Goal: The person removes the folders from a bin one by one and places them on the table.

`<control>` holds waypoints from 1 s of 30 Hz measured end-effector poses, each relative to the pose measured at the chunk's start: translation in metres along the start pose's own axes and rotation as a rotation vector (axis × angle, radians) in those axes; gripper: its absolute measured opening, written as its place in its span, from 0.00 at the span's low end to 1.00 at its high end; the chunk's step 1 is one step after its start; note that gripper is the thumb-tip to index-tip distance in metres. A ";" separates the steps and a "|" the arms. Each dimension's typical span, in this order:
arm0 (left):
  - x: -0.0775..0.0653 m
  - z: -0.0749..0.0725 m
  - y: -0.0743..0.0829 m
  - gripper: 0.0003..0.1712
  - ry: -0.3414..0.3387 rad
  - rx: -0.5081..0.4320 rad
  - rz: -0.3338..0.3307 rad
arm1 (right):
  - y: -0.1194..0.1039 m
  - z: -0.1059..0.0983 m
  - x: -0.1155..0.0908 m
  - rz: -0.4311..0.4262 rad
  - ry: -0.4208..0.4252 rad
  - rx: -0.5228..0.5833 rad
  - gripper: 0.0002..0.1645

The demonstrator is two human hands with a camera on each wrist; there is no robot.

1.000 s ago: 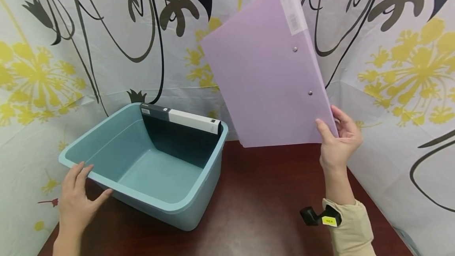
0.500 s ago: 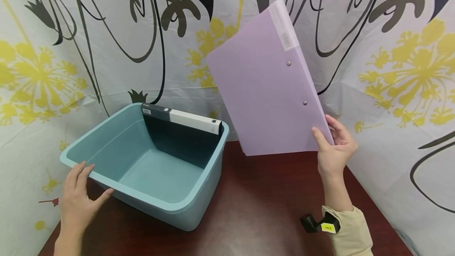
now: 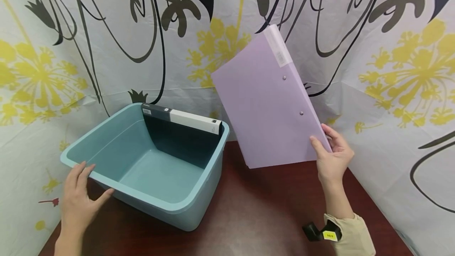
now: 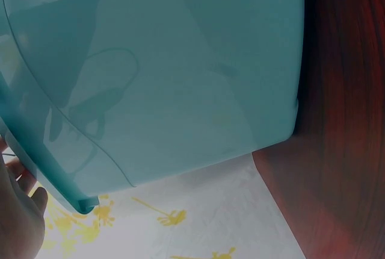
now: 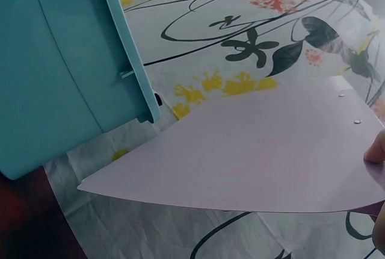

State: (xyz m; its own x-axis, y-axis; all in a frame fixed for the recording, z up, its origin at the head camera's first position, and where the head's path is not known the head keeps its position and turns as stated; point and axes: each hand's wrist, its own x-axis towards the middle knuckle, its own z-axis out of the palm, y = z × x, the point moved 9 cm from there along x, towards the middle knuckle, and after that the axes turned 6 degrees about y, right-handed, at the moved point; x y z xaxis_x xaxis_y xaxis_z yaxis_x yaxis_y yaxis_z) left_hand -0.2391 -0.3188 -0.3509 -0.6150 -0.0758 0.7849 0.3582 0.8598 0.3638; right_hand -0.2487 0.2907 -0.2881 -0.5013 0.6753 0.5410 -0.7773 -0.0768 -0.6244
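Observation:
My right hand [image 3: 334,159] pinches a lilac folder [image 3: 266,106] by the lower end of its spine, thumb on the cover. The folder hangs tilted in the air, right of a blue-green plastic tub [image 3: 193,177]. Its cover shows two metal rivets and a clear label pocket near the top. In the right wrist view the folder [image 5: 252,156] spreads beside the tub's wall [image 5: 54,78]. My left hand [image 3: 78,196] rests on the tub's near-left rim, fingers over the edge and thumb along the outside. Inside the tub a black folder [image 3: 181,141] with a grey-and-white spine leans upright against the back wall.
The tub stands on a dark red-brown wooden table [image 3: 256,208]. Behind and at both sides hangs a white cloth [image 3: 384,102] printed with yellow and grey plants. A black wrist camera [image 3: 321,232] is strapped on the right sleeve.
My right hand has moved down and a little left, lowering the lilac folder and bringing its top edge into view. The left hand and the tub stay nearly in place.

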 end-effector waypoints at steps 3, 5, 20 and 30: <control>0.000 0.000 0.000 0.56 -0.004 0.000 -0.004 | 0.003 -0.003 -0.003 0.013 -0.004 -0.045 0.24; 0.000 0.000 0.000 0.56 -0.005 0.000 -0.005 | 0.005 -0.005 -0.005 0.028 -0.005 -0.074 0.24; 0.000 0.000 0.001 0.57 0.007 -0.013 0.009 | 0.023 -0.019 -0.018 0.146 0.035 -0.220 0.21; 0.000 0.000 0.001 0.56 0.002 -0.016 0.009 | 0.031 -0.024 -0.028 0.218 0.017 -0.307 0.21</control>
State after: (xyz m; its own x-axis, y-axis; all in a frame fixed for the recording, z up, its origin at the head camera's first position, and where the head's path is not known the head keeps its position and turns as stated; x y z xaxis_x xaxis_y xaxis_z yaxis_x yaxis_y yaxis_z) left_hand -0.2382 -0.3178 -0.3505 -0.6106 -0.0695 0.7889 0.3747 0.8522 0.3651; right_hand -0.2499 0.2874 -0.3361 -0.6340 0.6799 0.3686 -0.5013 0.0017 -0.8653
